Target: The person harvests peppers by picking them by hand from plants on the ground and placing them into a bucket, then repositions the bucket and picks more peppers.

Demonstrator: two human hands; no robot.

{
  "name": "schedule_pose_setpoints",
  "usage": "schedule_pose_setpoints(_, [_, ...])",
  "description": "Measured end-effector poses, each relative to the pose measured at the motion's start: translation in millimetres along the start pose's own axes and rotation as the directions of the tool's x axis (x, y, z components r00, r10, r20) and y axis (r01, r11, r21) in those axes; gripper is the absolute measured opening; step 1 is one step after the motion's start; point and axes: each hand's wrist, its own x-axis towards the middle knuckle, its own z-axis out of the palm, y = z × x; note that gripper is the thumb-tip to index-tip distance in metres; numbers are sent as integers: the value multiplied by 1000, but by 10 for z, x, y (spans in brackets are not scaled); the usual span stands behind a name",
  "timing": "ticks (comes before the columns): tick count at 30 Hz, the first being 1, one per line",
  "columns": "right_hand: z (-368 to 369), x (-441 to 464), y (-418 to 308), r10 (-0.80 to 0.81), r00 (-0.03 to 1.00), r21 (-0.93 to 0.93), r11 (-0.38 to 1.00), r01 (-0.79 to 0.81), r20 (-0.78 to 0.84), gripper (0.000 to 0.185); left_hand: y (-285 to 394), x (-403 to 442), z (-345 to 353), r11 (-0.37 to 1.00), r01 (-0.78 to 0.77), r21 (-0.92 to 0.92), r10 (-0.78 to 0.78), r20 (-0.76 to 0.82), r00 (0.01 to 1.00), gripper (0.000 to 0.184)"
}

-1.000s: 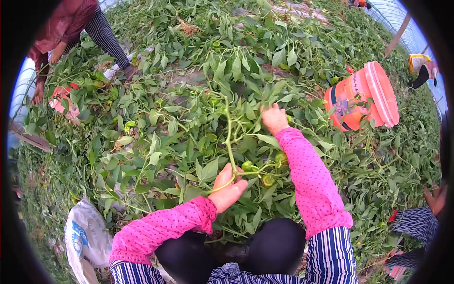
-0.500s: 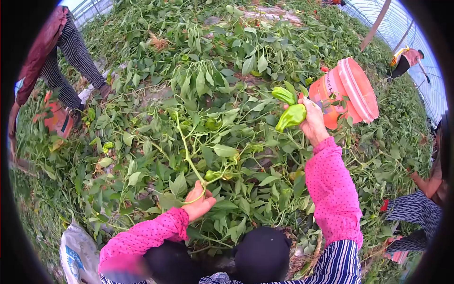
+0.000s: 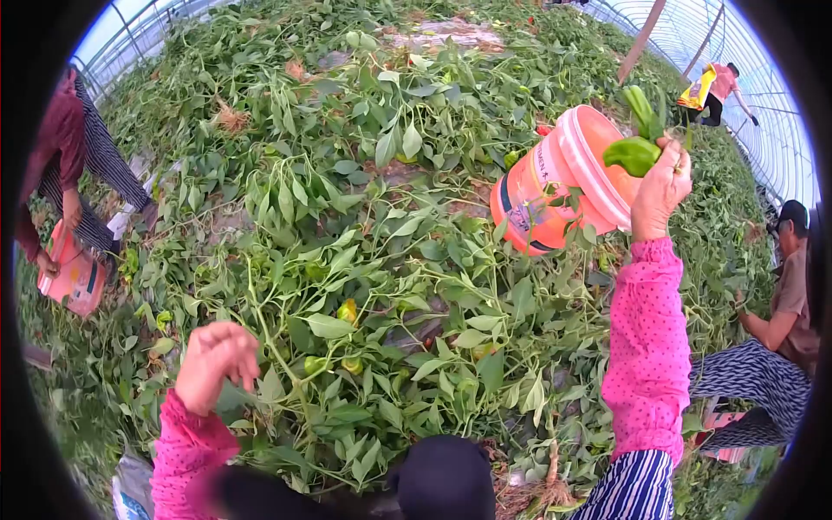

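Green peppers (image 3: pixel 633 157) with some leaves hang from the fingers of my right hand (image 3: pixel 663 191), which is closed on them at the mouth of a tilted pink-orange bucket (image 3: pixel 542 178). My left hand (image 3: pixel 217 364) is raised over the foliage at the left, its fingers loosely curled and apart, with nothing visible in them. Beside it stands a branching pepper stem (image 3: pixel 276 342). A yellowish pepper (image 3: pixel 347 311) and a green pepper (image 3: pixel 315 365) show among the leaves between my arms.
Pepper plants (image 3: pixel 416 234) cover the ground all around. At the left a person (image 3: pixel 65 147) bends over another bucket (image 3: pixel 74 273). Another person (image 3: pixel 780 321) crouches at the right, and one carries a yellow sack (image 3: pixel 698 87) far off. A white bag (image 3: pixel 132 485) lies at lower left.
My left hand has let go of the pepper stem and moved left. My right hand has carried the peppers right and up to the bucket's mouth. The person at left now grasps their bucket.
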Motion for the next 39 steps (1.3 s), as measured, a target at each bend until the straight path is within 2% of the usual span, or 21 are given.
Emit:
schedule_pose_setpoints(1, [23,136,128,-62,997,-41,997,60,-40,32,-102,190,-37,999,6,49,11,-327,945,23])
schedule_pose_setpoints(3, [4,433,745,-234,971,-445,865,232,53,31,-319,527,-113,986,157,60,-90,-597,797,39])
schedule_pose_setpoints(4, [8,516,1193,-244,958,-616,736,283,148,32,-574,702,-195,978,174,116,-60,-642,764,44])
schedule_pose_setpoints(5, [-90,772,2012,-69,888,-575,739,352,455,34,-828,910,-336,948,273,162,-104,-654,749,50])
schedule_pose_setpoints(6, [-189,782,2617,-89,841,-564,704,432,534,34,-827,1045,-300,917,399,9,-304,-633,712,58])
schedule_pose_setpoints(7, [28,506,3011,-116,786,-524,685,506,607,36,-861,1182,-247,869,313,-383,-455,-372,809,60])
schedule_pose_setpoints(9, [-130,28,2515,-175,791,-495,696,520,586,36,-911,1529,-239,828,315,-464,-501,-360,787,44])
schedule_pose_setpoints(12, [413,-758,791,-404,724,-355,673,649,559,34,-852,1689,-60,818,292,-496,-529,-448,721,28])
schedule_pose_setpoints(16, [705,-1467,162,-434,671,132,882,452,601,22,-1026,1640,140,894,285,-346,-440,-555,706,21])
schedule_pose_setpoints(18, [850,-1850,80,-337,604,303,939,162,722,16,-831,1292,419,952,254,-171,-306,-578,756,17])
schedule_pose_setpoints(19, [931,-2054,63,-332,577,357,931,76,746,14,-823,1144,548,976,174,-131,-217,-582,784,18])
schedule_pose_setpoints(21, [1037,-2397,-37,-136,400,286,894,-345,907,10,-869,955,774,994,98,-43,-105,-590,800,22])
schedule_pose_setpoints(23, [1180,-2707,-96,-96,328,267,806,-528,940,12,-1059,914,1069,995,-66,69,95,-701,706,27])
schedule_pose_setpoints(25, [1244,-2873,-63,-9,61,39,868,-496,998,21,-968,779,1480,987,46,156,78,-701,709,26])
schedule_pose_setpoints(27, [1308,-3143,134,77,-202,-119,971,-208,976,29,-1055,749,1798,1000,7,25,12,-695,719,26])
schedule_pose_setpoints(30, [1136,-3252,313,186,-541,-216,976,9,820,36,-1396,831,2017,998,-60,18,55,-715,697,30])
schedule_pose_setpoints(34, [808,-3510,694,168,-625,-114,985,126,763,45,-1562,1024,2187,998,26,56,26,-758,652,32])
schedule_pose_setpoints(35, [741,-3503,741,249,-724,-186,968,168,643,56,-1596,1062,2213,997,50,61,14,-761,648,32])
schedule_pose_setpoints(37, [558,-3573,874,324,-730,-210,946,247,602,61,-1637,1079,2253,997,56,55,5,-752,659,32])
schedule_pose_setpoints(38, [421,-3509,923,234,-694,-274,960,55,681,61,-1642,1076,2263,996,56,70,16,-752,659,32])
schedule_pose_setpoints(39, [361,-3538,983,242,-691,-285,957,54,681,61,-1650,1072,2267,995,55,87,29,-749,662,33])
